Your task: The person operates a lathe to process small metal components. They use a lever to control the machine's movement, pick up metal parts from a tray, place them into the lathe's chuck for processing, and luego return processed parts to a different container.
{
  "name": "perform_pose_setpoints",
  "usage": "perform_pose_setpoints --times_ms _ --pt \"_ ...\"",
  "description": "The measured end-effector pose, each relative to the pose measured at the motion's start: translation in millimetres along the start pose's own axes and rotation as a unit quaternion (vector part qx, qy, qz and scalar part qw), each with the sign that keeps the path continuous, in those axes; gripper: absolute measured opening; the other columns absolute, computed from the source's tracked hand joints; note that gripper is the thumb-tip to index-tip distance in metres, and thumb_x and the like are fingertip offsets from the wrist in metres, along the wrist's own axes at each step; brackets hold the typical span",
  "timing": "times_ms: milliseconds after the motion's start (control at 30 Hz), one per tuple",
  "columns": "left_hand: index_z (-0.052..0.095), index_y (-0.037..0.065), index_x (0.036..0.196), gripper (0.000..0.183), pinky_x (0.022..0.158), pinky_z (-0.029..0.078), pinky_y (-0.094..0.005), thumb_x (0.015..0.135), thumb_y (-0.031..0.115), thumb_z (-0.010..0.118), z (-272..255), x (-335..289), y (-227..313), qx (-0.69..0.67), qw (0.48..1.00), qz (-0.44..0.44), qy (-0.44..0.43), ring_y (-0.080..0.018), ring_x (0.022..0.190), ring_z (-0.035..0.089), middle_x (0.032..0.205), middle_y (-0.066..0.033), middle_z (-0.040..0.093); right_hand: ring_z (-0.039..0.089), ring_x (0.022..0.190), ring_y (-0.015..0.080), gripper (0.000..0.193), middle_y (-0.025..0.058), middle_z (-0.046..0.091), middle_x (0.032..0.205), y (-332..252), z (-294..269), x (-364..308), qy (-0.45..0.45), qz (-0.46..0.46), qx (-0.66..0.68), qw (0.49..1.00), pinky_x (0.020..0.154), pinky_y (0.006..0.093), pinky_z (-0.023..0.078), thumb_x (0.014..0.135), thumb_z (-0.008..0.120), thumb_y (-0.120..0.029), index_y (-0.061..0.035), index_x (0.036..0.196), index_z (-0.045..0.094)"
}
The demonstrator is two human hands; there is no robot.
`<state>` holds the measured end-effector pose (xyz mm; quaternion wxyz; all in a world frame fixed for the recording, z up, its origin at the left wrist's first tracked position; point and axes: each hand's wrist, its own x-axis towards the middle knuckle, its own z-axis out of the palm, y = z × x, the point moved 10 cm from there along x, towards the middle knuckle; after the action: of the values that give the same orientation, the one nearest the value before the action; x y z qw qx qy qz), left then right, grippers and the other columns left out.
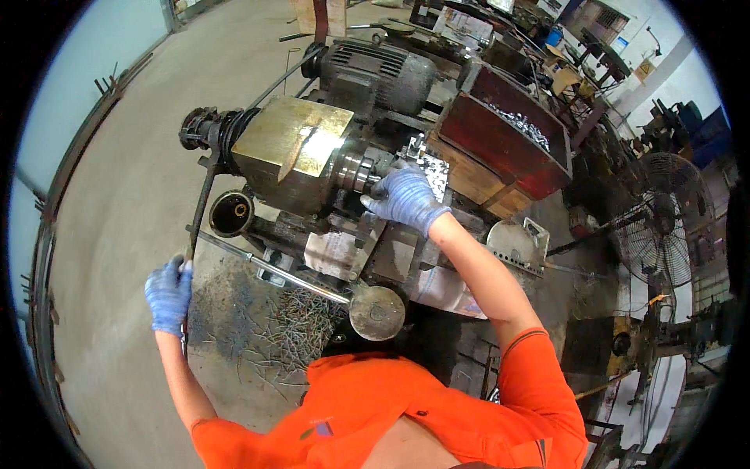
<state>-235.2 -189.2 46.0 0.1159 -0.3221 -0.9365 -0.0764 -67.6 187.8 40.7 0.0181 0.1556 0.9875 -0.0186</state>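
A small lathe-like machine with a brass-topped headstock [293,141] stands before me. My left hand [168,295], in a blue knit glove, is closed round a long dark lever [201,205] that runs down from the pulley end at the left. My right hand [408,197], gloved alike, reaches in just right of the shiny spindle chuck [355,170]. Its fingers are bent together at the chuck's front; whatever they pinch is hidden behind them. Beside these fingers lies a metal plate [436,173] strewn with bright bits.
A red bin [504,137] with small metal parts sits at the right, behind an electric motor [379,74]. A silver handle bar [289,275] ends at a round disc [376,313] near my body. Thin metal scraps [301,332] litter the floor. A fan [660,219] stands far right.
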Motion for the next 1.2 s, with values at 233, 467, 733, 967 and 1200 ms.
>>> perform_pose_setpoints --times_ms 233,467,733,967,1200 --pt "0.062 0.008 0.102 0.042 0.068 0.046 -0.0426 0.084 0.045 0.052 77 -45 -67 -0.061 0.983 -0.147 -0.096 -0.0343 0.075 0.061 0.079 -0.0172 0.063 0.06 0.072 0.0331 0.049 0.0171 0.062 0.07 12 18 16 0.043 0.006 0.072 0.996 0.076 0.0398 0.046 0.073 0.057 -0.052 -0.0043 0.074 0.068" --pt "0.059 0.005 0.102 0.046 0.071 0.046 -0.0452 0.083 0.046 0.053 79 -31 -56 -0.053 0.983 -0.149 -0.096 -0.0369 0.08 0.06 0.084 -0.0209 0.062 0.061 0.069 0.0337 0.048 0.019 0.063 0.071 3 5 15 0.0 0.007 0.083 0.997 0.072 0.0401 0.047 0.072 0.058 -0.051 -0.0042 0.071 0.068" --pt "0.059 0.008 0.103 0.044 0.072 0.046 -0.0447 0.082 0.046 0.054 61 -67 -65 -0.014 0.979 -0.164 -0.118 -0.0358 0.081 0.06 0.084 -0.0188 0.063 0.063 0.073 0.0335 0.056 0.0207 0.063 0.075 -8 11 32 -0.076 0.003 0.035 0.997 0.071 0.0398 0.048 0.071 0.058 -0.056 -0.0011 0.079 0.067" --pt "0.06 0.007 0.085 0.037 0.067 0.046 -0.0458 0.079 0.043 0.056 64 -125 -95 -0.011 0.964 -0.231 -0.13 -0.036 0.074 0.06 0.077 -0.0184 0.062 0.06 0.067 0.0331 0.051 0.0185 0.061 0.066 -21 -9 25 0.027 -0.051 0.008 0.998 0.066 0.0396 0.048 0.07 0.061 -0.054 -0.0031 0.065 0.066" --pt "0.06 0.01 0.083 0.017 0.06 0.045 -0.0408 0.073 0.023 0.059 52 -64 -141 0.194 0.976 -0.091 -0.038 -0.0296 0.065 0.06 0.069 -0.013 0.062 0.058 0.078 0.0328 0.051 0.0195 0.062 0.073 -20 6 27 -0.066 -0.018 -0.006 0.998 0.077 0.0391 0.045 0.075 0.057 -0.052 -0.0026 0.073 0.067"
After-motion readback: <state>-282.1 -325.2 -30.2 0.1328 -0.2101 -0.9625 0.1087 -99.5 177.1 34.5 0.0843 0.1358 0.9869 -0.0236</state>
